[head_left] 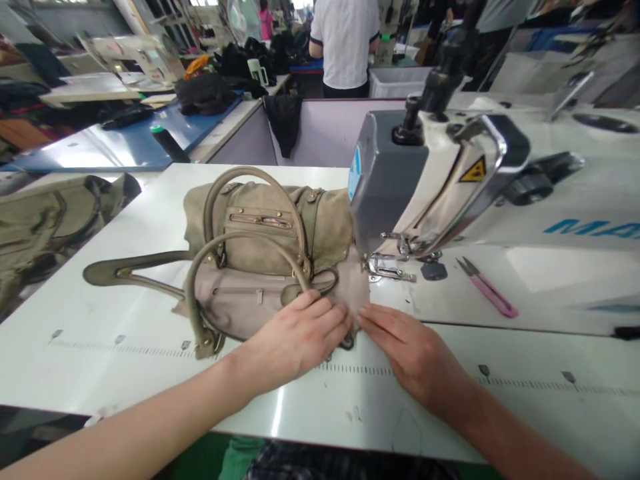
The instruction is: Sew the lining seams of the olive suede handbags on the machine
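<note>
An olive-green handbag lies on the white sewing table, its two curved handles standing up and its greyish-pink lining turned out towards me. My left hand is closed over the near right part of the lining, below a handle. At the lining's right edge, my right hand pinches the fabric between thumb and fingers. The fingertips of both hands are close together. Just beyond them, the sewing machine's presser foot is beside the lining's right edge; I cannot tell whether fabric lies under it.
Pink-handled thread snips lie on the machine bed to the right. The large sewing machine head fills the right side. More olive bag pieces lie at the left. Behind the table, a person in a white shirt stands facing away.
</note>
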### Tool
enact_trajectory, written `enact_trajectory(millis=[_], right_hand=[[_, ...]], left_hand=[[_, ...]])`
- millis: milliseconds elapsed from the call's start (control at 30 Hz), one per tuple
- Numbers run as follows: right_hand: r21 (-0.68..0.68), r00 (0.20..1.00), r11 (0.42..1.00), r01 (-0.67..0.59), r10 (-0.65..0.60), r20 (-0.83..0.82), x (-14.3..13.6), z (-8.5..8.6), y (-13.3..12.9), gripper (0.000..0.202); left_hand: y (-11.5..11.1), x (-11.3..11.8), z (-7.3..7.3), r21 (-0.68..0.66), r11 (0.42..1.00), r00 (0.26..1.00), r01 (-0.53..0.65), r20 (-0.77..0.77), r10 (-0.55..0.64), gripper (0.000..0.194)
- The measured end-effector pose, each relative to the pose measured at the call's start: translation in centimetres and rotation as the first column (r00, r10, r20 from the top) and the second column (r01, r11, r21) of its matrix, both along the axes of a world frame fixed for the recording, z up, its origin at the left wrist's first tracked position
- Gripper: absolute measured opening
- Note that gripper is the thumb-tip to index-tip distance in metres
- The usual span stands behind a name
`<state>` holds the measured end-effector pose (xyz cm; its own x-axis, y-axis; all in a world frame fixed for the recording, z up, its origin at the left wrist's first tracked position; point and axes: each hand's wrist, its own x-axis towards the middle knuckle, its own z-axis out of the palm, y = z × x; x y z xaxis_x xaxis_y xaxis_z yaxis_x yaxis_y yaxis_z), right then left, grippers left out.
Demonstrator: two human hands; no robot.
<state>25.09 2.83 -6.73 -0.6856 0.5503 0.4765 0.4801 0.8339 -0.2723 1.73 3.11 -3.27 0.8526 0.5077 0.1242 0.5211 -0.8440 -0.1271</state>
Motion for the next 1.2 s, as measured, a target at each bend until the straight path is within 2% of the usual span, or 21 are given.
enact_trajectory(millis=[100, 200, 433, 567, 733, 867, 1000, 1100, 1167, 1200], right_hand=[[-0.053, 1.0, 0.999, 0.01, -0.009, 0.017, 0.3, -0.5, -0.5, 0.044], [-0.062, 0.999, 0.998, -0.008, 0.01, 0.034, 0.4, -0.4, -0.3, 0.045], [0.007, 0.999, 1.0, -0.007, 0.006, 0.035, 0.0, -0.1, 2.1, 0.042], [0.009, 0.998, 1.0, 0.018, -0.018, 0.054, -0.2, -0.7, 2.9, 0.042], [-0.039, 0.991, 0.994, 0.107, -0.103, 0.089, -0.2, -1.0, 2.9, 0.048], [-0.064, 0.991, 0.99, 0.128, -0.126, 0.037, -0.2, -0.9, 2.7, 0.044], [-0.049, 0.991, 0.99, 0.133, -0.132, 0.015, -0.2, -0.9, 2.5, 0.041], [-0.038, 0.99, 0.989, 0.143, -0.142, 0.019, 0.1, -1.0, 2.4, 0.039], [-0.025, 0.988, 0.988, 0.151, -0.15, 0.022, 0.4, -1.1, 2.4, 0.039], [-0.016, 0.988, 0.988, 0.156, -0.156, 0.016, 0.5, -1.2, 2.4, 0.04]], left_hand=[[0.5, -0.7, 0.6, -0.113, 0.992, 0.998, 0.056, -0.024, -0.059, 0.038], [1.0, -1.1, 0.6, -0.143, 0.986, 0.995, 0.091, -0.017, -0.095, 0.039], [3.5, -1.2, -0.4, -0.071, 0.991, 0.99, 0.112, 0.09, -0.105, 0.037], [4.9, -1.1, -0.5, -0.037, 0.995, 0.993, 0.089, 0.082, -0.086, 0.035], [6.6, -0.8, -0.8, 0.014, 0.998, 0.997, 0.054, 0.055, -0.055, 0.034], [8.1, -0.4, -1.5, 0.038, 0.999, 0.998, -0.009, 0.055, 0.007, 0.034], [8.8, 0.5, -1.7, -0.004, 0.996, 0.994, -0.094, 0.053, 0.094, 0.035], [7.7, 0.3, -0.6, 0.007, 0.988, 0.987, -0.151, 0.063, 0.151, 0.038], [6.3, -1.4, 0.7, 0.07, 0.971, 0.972, -0.23, 0.071, 0.225, 0.047], [5.6, -2.9, 1.2, 0.105, 0.949, 0.953, -0.299, 0.083, 0.291, 0.058]])
